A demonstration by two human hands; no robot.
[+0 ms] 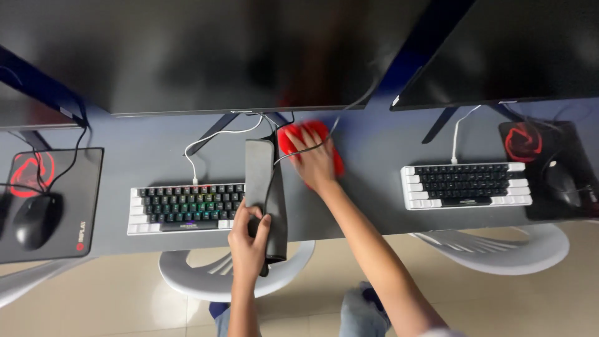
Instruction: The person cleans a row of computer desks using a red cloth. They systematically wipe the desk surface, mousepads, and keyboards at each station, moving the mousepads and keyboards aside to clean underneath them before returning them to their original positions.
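1. Currently, the step in hand appears to be wiping the dark desk surface (368, 156) with a red cloth (298, 137). The right hand (315, 161) lies flat on the cloth, fingers spread and pressing down rather than closed around it. The cloth is blurred, which suggests it is in motion.
2. The cloth sits on the desk just below the lower edge of the large monitor (206, 56), between the two keyboards and beside a black cable (324, 145) that crosses over it.
3. The left hand (248, 234) grips the lower part of a dark mouse pad (265, 193), lifted and folded upward. The fingers curl around its edge, with the thumb on one side and the fingertips on the other. The pad stands tilted, just beside the right end of the backlit keyboard (187, 208).
4. The next move, as a judgement, calls for keeping the pad raised clear of the desk so the cloth can pass over the area beneath it, and for steering the cloth around the cable without dragging it.
5. Containers: none are in view. The desk bears a second keyboard (467, 185) to the right, a mouse (34, 218) on a black pad with a red emblem (75, 206) at the left, and another mouse (561, 184) on a similar pad at the right.
6. White plastic chairs (206, 281) stand under the desk edge.
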